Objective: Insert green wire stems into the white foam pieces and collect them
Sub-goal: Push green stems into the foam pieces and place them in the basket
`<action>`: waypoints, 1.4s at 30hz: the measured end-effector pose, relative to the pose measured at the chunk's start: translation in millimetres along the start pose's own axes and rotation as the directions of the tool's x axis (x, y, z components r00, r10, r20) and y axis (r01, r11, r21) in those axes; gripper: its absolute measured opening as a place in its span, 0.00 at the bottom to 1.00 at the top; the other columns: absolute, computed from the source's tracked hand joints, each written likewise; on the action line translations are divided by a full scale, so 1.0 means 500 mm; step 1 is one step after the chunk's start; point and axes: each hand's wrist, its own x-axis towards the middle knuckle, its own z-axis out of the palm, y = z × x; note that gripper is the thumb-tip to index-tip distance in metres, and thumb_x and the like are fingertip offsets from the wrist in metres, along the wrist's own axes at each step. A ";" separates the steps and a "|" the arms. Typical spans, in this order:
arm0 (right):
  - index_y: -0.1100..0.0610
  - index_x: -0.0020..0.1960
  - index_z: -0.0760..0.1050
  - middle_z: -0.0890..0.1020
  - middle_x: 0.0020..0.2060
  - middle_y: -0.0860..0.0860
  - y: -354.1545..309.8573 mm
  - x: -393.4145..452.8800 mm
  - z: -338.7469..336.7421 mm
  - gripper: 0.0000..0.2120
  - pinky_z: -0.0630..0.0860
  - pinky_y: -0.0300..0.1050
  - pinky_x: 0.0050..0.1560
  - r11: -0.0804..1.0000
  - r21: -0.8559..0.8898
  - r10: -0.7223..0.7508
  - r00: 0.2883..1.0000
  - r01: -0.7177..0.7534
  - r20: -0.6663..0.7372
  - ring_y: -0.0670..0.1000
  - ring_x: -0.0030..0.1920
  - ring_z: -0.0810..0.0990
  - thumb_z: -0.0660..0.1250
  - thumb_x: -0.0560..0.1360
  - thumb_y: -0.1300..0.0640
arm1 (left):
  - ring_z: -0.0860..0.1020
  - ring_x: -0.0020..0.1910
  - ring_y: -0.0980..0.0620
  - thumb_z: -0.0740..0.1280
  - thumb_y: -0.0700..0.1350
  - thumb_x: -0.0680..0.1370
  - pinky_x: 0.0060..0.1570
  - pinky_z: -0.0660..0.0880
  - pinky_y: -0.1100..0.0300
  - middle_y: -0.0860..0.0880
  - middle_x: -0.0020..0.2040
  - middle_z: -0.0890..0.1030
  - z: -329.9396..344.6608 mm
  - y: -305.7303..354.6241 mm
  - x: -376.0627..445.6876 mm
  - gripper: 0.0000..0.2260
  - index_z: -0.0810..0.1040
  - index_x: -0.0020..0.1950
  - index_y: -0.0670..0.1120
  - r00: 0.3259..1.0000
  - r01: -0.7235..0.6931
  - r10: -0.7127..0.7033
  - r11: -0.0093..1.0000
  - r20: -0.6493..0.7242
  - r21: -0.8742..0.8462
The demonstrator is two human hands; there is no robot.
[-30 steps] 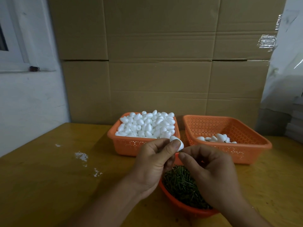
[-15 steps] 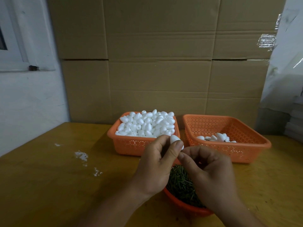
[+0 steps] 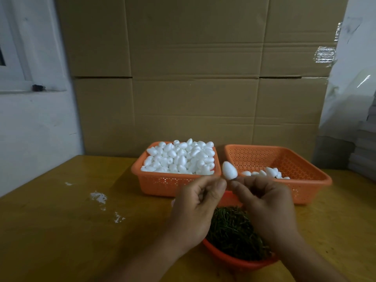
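White foam takes centre stage: a single egg-shaped foam piece [image 3: 229,170] now stands clear above the right hand [image 3: 266,206], pinched at its base by the fingertips, where half a second ago it sat between both hands. The left hand [image 3: 196,210] has let go, its fingers curled and holding nothing visible. Below them sits a red bowl [image 3: 234,259] of green wire stems [image 3: 234,231]; on the wooden bench [image 3: 61,231] behind, one orange basket [image 3: 162,183] is heaped with foam, another basket [image 3: 309,180] holds a few pieces.
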 end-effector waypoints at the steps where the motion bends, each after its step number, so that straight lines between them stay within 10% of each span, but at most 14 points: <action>1: 0.48 0.43 0.84 0.86 0.35 0.43 0.006 0.017 -0.008 0.05 0.75 0.31 0.33 0.998 -0.055 0.016 0.999 -0.018 -0.034 0.39 0.34 0.82 0.73 0.74 0.58 | 0.78 0.38 0.64 0.64 0.60 0.79 0.40 0.73 0.68 0.61 0.37 0.81 0.001 -0.005 -0.003 0.11 0.82 0.50 0.57 1.000 -0.001 0.002 0.998 -0.011 0.056; 5: 0.53 0.48 0.85 0.84 0.34 0.45 0.046 0.095 -0.047 0.04 0.81 0.52 0.33 0.928 -0.362 0.048 0.990 -0.094 -0.135 0.48 0.30 0.82 0.72 0.76 0.55 | 0.76 0.34 0.61 0.64 0.60 0.79 0.36 0.72 0.64 0.57 0.34 0.78 0.008 -0.018 -0.013 0.11 0.80 0.47 0.55 1.000 -0.005 0.006 0.991 -0.004 0.133; 15: 0.57 0.35 0.82 0.81 0.27 0.53 0.118 0.244 -0.117 0.18 0.70 0.41 0.32 0.550 -0.790 0.254 0.956 -0.269 -0.149 0.53 0.28 0.79 0.70 0.77 0.47 | 0.71 0.29 0.59 0.63 0.59 0.80 0.31 0.68 0.60 0.57 0.30 0.74 0.011 -0.020 -0.019 0.11 0.79 0.46 0.54 0.999 0.000 -0.006 0.994 0.051 0.110; 22: 0.56 0.40 0.77 0.82 0.34 0.53 0.131 0.270 -0.121 0.12 0.82 0.47 0.41 0.407 -0.883 0.324 0.941 -0.233 -0.099 0.52 0.35 0.82 0.70 0.77 0.50 | 0.70 0.28 0.59 0.61 0.60 0.80 0.30 0.67 0.60 0.57 0.28 0.73 0.007 -0.020 -0.018 0.14 0.78 0.45 0.52 0.998 -0.002 -0.005 0.994 0.057 0.108; 28: 0.56 0.39 0.76 0.81 0.33 0.54 0.123 0.261 -0.126 0.11 0.83 0.50 0.40 0.462 -0.856 0.302 0.949 -0.230 -0.092 0.54 0.33 0.82 0.66 0.78 0.53 | 0.70 0.26 0.60 0.62 0.56 0.81 0.29 0.66 0.63 0.58 0.26 0.72 0.005 -0.022 -0.017 0.14 0.79 0.42 0.50 0.998 0.001 -0.009 0.993 0.067 0.120; 35: 0.53 0.34 0.79 0.80 0.25 0.52 0.058 0.155 -0.105 0.16 0.79 0.54 0.29 0.768 -0.629 0.106 0.992 -0.121 -0.061 0.55 0.27 0.80 0.68 0.78 0.47 | 0.66 0.24 0.58 0.61 0.59 0.79 0.27 0.62 0.61 0.58 0.23 0.67 0.009 -0.018 -0.015 0.19 0.69 0.29 0.58 1.000 -0.028 0.027 0.989 0.013 0.147; 42: 0.53 0.32 0.77 0.81 0.27 0.47 -0.001 0.032 -0.082 0.16 0.70 0.45 0.25 0.901 -0.432 0.067 0.996 -0.036 0.057 0.44 0.23 0.75 0.70 0.71 0.43 | 0.72 0.29 0.60 0.68 0.50 0.80 0.31 0.70 0.64 0.56 0.30 0.75 -0.025 -0.036 0.024 0.11 0.72 0.38 0.55 0.989 0.036 -0.005 0.978 -0.147 0.204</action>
